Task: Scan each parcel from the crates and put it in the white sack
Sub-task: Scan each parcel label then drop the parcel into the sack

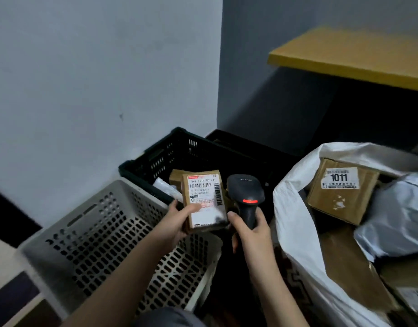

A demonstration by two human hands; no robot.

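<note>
Two hands work mid-frame: left hand (177, 218) grips one parcel (204, 200), right hand (249, 228) grips one scanner (247, 197) beside it. Two crates, grey (104, 232) and black (170, 152), lie left; one sack (295, 208) right.

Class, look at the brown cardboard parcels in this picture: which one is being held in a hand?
The small parcel gripped by the left hand, label up, beside the scanner. The parcel marked 1011 lies in the white sack.
</note>
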